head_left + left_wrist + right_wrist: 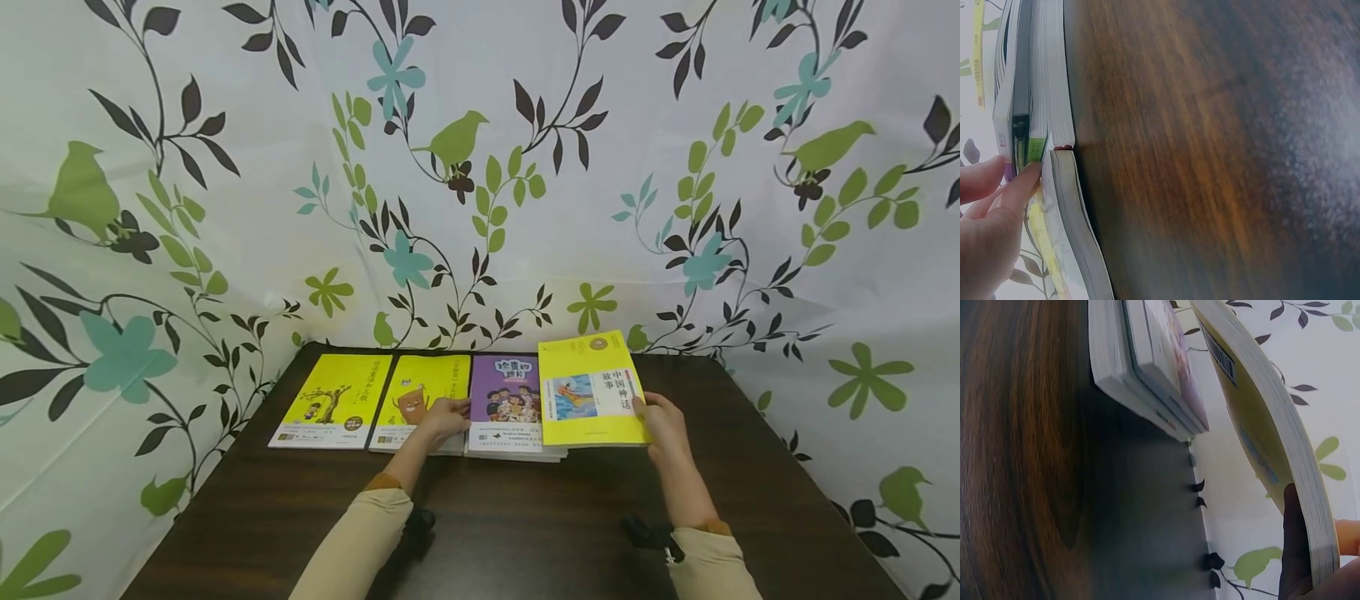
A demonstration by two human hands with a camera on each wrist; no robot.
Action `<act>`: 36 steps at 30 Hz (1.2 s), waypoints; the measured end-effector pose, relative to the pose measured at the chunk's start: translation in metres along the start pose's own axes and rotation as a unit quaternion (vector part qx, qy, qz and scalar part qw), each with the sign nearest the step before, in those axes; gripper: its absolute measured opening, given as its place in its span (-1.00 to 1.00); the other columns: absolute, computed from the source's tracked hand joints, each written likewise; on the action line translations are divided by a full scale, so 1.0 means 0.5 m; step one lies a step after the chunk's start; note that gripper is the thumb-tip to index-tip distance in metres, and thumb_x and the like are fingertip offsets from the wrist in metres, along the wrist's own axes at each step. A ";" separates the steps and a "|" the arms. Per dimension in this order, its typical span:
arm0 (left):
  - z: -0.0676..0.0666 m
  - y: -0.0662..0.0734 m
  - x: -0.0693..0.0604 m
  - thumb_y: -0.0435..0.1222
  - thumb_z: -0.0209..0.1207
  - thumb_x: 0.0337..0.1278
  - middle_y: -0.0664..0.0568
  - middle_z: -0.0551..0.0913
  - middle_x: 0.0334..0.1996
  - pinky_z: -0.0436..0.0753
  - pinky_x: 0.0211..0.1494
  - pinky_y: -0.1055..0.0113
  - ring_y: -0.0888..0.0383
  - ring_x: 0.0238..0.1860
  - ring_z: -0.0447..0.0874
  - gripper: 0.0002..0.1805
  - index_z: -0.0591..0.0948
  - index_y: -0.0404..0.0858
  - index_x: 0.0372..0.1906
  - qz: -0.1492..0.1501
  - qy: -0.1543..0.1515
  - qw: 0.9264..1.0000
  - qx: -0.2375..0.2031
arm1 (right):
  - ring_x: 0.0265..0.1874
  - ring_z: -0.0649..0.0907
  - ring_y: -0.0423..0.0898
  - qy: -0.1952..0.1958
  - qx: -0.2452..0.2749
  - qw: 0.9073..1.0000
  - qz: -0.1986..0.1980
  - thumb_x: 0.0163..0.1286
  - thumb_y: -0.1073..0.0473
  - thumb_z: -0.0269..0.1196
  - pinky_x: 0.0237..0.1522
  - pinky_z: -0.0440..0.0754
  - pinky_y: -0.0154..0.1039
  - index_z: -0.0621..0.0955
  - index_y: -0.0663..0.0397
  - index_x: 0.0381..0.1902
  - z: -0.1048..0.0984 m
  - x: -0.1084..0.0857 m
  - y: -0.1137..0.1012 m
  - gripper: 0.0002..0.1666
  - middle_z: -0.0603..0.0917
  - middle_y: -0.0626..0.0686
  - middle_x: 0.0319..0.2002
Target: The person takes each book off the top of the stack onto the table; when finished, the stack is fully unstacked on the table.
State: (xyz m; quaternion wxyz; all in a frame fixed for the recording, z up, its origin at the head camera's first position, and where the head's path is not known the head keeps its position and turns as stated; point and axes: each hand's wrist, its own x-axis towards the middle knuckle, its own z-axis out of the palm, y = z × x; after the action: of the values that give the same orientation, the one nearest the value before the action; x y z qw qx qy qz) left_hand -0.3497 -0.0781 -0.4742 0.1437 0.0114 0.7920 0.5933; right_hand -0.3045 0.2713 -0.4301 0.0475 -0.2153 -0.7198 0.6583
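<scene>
In the head view my right hand [663, 423] grips the lower right edge of a yellow paperback book [592, 392] with a blue picture on its cover. In the right wrist view this book [1272, 412] is raised and tilted, apart from the stack beside it. My left hand [447, 419] touches the left side of a stack topped by a purple book [506, 404] with cartoon children on it. Up close in the left wrist view, the thumb and a finger [1022, 184] lie against the stacked books' edges, near a green-ended book [1036, 147].
Left of the stack, two yellow books lie side by side: one with a brown cartoon figure [412, 404], partly behind my left hand, and one with a tree [326, 404]. All rest along the back of the dark wooden table [510, 533], before a patterned cloth [480, 208].
</scene>
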 end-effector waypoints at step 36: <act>0.002 0.013 -0.008 -0.58 0.11 0.18 -0.29 0.46 0.30 0.54 0.27 0.13 -0.14 0.33 0.44 -0.44 0.39 -0.47 0.33 -0.006 0.018 1.000 0.008 | -0.52 0.59 -0.25 0.013 -0.095 0.995 0.005 0.50 0.11 0.00 -0.47 0.60 -0.35 0.24 0.39 0.41 -0.072 0.088 0.045 -0.35 0.56 0.14 -0.18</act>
State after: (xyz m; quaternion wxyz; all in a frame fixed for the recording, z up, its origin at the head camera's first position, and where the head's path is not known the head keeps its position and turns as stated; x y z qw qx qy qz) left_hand -0.3468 -0.0762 -0.4676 0.1328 -0.0025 0.7992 0.5863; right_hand -0.3260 0.3220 -0.4567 0.0328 -0.2305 -0.7771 0.5848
